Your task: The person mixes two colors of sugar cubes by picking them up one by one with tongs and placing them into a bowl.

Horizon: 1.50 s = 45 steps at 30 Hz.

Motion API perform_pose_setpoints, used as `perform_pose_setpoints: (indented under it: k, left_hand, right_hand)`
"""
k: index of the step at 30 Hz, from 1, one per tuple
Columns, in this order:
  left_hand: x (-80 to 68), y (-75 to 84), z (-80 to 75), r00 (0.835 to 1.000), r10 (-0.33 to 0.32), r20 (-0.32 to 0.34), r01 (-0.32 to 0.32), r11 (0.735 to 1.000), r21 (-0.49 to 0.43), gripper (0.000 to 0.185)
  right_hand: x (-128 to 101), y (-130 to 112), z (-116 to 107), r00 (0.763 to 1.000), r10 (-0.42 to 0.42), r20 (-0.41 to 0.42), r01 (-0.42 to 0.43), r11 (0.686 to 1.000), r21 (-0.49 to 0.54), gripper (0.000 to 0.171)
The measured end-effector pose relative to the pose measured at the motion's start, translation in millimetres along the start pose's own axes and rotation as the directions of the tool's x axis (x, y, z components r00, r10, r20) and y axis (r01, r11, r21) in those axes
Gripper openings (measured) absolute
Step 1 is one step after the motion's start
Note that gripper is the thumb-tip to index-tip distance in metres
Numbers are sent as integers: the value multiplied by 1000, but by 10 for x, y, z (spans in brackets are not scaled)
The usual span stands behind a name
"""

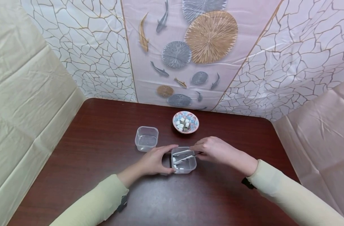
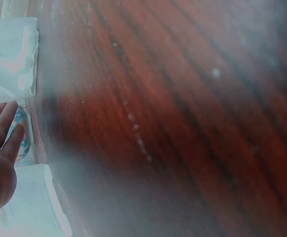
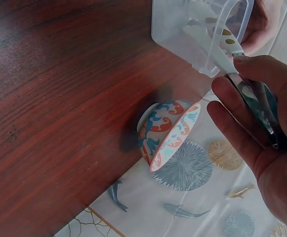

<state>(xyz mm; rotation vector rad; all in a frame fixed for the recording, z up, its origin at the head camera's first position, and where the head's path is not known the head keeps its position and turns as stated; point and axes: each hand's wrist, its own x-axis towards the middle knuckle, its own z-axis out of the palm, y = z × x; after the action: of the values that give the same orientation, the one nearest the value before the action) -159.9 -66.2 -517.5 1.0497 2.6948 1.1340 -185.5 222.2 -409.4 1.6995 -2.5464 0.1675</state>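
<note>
Centre frame: left hand [image 1: 154,161] cups clear container [image 1: 184,160], fingers curled round its side, steadying it, while right hand [image 1: 214,149] pinches white tongs [image 1: 183,155] dipped inside, near 1 patterned bowl [image 1: 186,122].

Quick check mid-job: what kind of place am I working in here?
Probably a staged tabletop booth rather than a real kitchen: a dark wooden table hemmed in by hung plastic sheets printed with fish, with only a small bowl and clear tubs out.
</note>
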Motion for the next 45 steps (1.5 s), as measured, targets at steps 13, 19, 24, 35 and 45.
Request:
perform_pose_setpoints:
  k: [13, 19, 24, 35, 45]
  left_hand:
    - [-6, -16, 12, 1000, -8, -2, 8, 1000, 2, 91]
    - [-1, -9, -2, 1000, -7, 1, 7, 1000, 1, 91]
    - [-7, 19, -30, 1000, -19, 12, 19, 1000, 2, 90]
    - [-8, 27, -48, 999, -20, 26, 20, 1000, 12, 90]
    - [-24, -1, -50, 1000, 3, 9, -4, 1000, 13, 90]
  right_hand:
    - [-85, -14, -53, 999, 37, -30, -36, 998, 46, 31]
    - [-159, -31, -158, 994, 72, -80, -66, 995, 74, 29]
    - [-215, -48, -265, 989, 74, -126, -64, 994, 84, 32]
    - [-278, 7, -484, 976, 58, -208, -41, 996, 84, 35]
    - [-289, 223, -673, 954, 90, -285, -82, 996, 38, 38]
